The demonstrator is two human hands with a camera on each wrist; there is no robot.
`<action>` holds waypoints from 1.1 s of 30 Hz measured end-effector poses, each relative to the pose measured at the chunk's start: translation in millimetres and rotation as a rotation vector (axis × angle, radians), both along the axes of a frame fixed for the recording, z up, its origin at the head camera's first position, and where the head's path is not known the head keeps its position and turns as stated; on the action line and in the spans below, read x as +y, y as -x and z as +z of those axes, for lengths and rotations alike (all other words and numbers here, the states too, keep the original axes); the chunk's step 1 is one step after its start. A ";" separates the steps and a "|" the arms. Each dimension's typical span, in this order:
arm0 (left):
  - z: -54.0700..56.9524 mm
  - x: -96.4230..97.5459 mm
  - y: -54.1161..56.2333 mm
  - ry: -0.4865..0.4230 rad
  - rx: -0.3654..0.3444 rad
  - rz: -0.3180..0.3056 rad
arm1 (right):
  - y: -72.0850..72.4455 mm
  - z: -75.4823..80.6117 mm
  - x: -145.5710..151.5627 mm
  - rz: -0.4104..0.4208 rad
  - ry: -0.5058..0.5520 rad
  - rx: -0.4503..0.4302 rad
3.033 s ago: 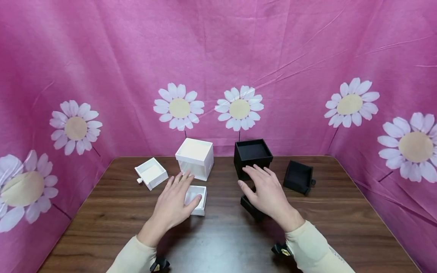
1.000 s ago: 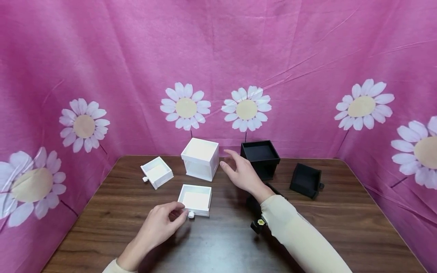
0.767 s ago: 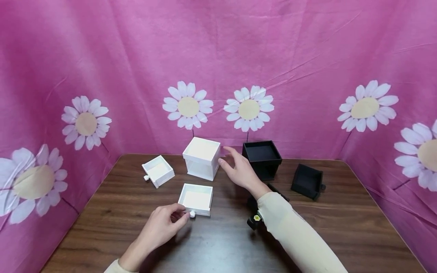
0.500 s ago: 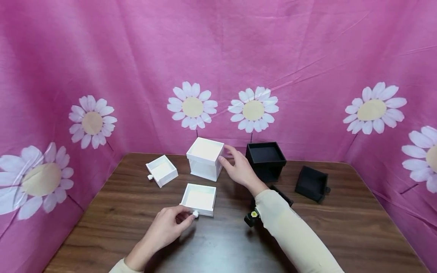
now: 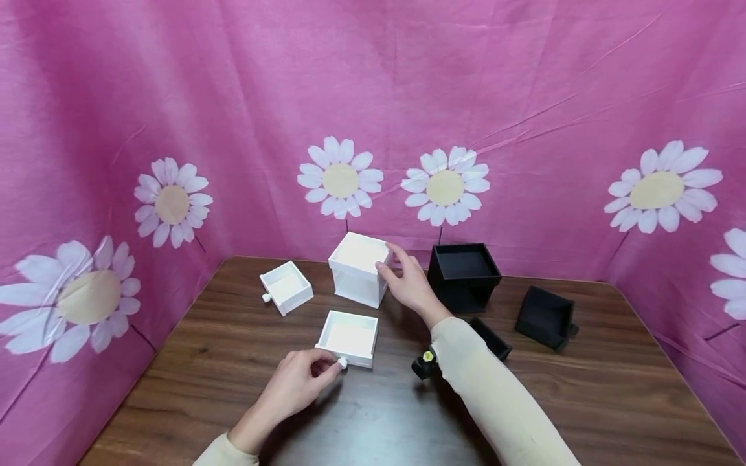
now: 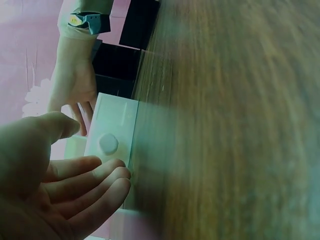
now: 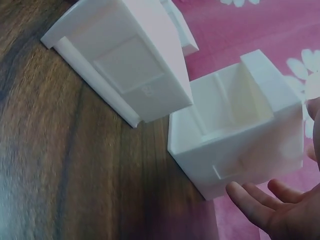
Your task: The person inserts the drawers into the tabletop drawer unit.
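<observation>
Right grip (image 5: 412,285) had closed up to white box (image 5: 357,285) at 3 o'clock; left grip (image 5: 303,378) neared white drawer's 7 o'clock knob (image 5: 342,364). Both unclenched; likely positioning.

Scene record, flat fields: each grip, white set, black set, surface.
left grip: open, by knob of near white drawer; contact unclear
right grip: open, by right side of white cabinet; contact unclear
white drawers out: near one, left one
black cabinet: upright
black drawers out: near one, right one
surface: brown table
</observation>
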State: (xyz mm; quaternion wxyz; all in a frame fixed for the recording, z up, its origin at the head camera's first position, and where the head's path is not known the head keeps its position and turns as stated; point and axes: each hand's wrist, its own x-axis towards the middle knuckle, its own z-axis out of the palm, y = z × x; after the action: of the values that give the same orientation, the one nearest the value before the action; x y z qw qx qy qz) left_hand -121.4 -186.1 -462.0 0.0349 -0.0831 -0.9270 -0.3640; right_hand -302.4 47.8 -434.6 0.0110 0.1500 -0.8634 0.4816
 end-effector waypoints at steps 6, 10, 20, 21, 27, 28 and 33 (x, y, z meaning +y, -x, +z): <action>-1.4 2.9 2.4 -0.009 -0.041 0.038 | 2.9 -4.1 -6.5 -0.053 0.049 -0.018; -1.7 4.2 3.9 -0.010 -0.052 0.048 | 4.5 -4.7 -10.0 -0.117 0.113 -0.025; -3.1 5.7 7.9 0.002 -0.033 0.039 | 5.9 -5.8 -16.3 -0.135 0.160 -0.017; -3.1 5.9 8.1 0.005 -0.032 0.037 | 5.8 -5.7 -17.1 -0.133 0.156 -0.011; -3.6 6.6 9.9 -0.001 -0.056 0.029 | 5.6 -5.1 -19.3 -0.133 0.146 -0.008; -3.8 6.7 10.3 -0.001 -0.059 0.027 | 5.8 -5.2 -19.0 -0.134 0.149 -0.011; -5.5 7.1 11.8 0.006 -0.050 0.016 | 7.0 -7.2 -17.1 -0.125 0.141 -0.027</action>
State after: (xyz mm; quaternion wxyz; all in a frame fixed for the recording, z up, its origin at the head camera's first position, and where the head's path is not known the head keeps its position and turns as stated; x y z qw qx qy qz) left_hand -133.2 -179.0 -467.5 0.0143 -0.0669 -0.9293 -0.3628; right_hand -309.4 30.7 -441.8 0.0399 0.0882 -0.8352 0.5414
